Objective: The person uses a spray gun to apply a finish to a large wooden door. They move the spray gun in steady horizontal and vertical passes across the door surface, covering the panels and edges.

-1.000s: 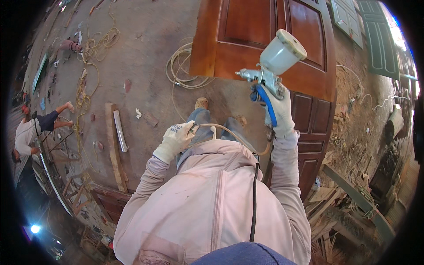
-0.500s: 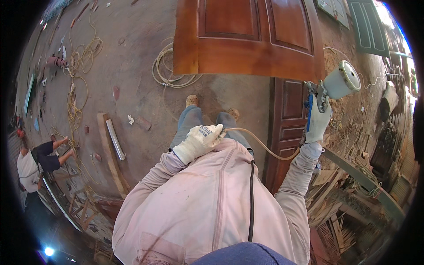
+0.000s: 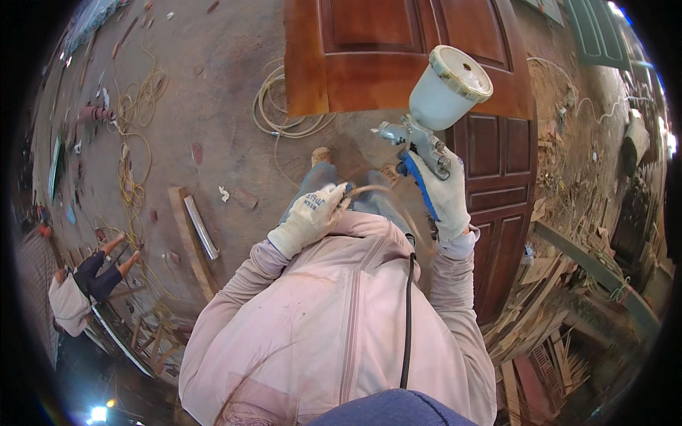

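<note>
Grey-brown floor (image 3: 213, 92) runs left of the reddish door (image 3: 369, 92). We find the right hand (image 3: 447, 188) with fingers clamped on the spray gun (image 3: 426, 144) by the door's near edge, cup (image 3: 437, 96) uppermost, presumably for downward feed. The left hand (image 3: 311, 216) has fingers around the hose (image 3: 371, 188), probably controlling slack. Coiled hose (image 3: 260, 106) lies by the door's near-left corner; we note open floor beyond.

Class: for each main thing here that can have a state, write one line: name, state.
Spray gun: held
Cup: lidded, attached
Right hand: closed on spray gun
Left hand: closed on hose
Hose: curved
Hose coil: loosely looped
Reddish-brown door: glossy, wetness unclear
</note>
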A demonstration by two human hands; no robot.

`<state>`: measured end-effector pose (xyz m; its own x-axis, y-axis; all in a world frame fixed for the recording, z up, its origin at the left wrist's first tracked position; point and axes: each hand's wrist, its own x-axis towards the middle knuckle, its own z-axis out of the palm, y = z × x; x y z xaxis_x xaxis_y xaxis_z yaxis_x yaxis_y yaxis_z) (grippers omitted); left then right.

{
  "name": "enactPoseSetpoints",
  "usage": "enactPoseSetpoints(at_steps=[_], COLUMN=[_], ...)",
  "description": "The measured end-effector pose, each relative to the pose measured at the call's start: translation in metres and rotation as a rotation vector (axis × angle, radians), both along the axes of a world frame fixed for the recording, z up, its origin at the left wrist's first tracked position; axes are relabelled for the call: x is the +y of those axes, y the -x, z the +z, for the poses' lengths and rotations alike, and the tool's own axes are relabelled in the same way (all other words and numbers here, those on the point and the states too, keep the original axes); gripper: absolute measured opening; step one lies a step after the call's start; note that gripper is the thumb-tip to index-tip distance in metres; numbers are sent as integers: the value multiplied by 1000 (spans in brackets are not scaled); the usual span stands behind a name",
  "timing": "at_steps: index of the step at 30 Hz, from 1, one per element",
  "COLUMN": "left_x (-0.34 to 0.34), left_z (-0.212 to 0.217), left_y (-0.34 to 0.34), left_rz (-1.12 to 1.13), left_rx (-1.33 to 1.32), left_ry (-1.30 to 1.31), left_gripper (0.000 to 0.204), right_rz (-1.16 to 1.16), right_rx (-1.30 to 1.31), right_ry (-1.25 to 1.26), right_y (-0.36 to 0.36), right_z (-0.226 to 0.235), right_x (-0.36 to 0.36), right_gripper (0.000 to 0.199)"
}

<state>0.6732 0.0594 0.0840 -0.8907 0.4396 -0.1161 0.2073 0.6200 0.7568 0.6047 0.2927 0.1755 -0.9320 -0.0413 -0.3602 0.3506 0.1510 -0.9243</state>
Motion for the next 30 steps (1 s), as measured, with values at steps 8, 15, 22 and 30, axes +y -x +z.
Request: enactPoseSetpoints(at_steps=[8,15,22,30], left_x=[56,74,79,77], left_z=[43,50,41,42], left_y=[46,68,76,67], left_rz=[-56,-232,-338,-279], left_rx=[279,383,397,336], left_ry=[-292,-224,-379,-460], left_gripper=[35,40,33,25], right_rz=[64,104,100,118], right_rx=[254,231,195,179], right_ry=[-400,-589,-672,-656], right_y=[-30,-61,-75,-75], right_z=[-17,-23,-28,-33], right_x=[15,23,27,24], right_gripper=[38,38,40,43])
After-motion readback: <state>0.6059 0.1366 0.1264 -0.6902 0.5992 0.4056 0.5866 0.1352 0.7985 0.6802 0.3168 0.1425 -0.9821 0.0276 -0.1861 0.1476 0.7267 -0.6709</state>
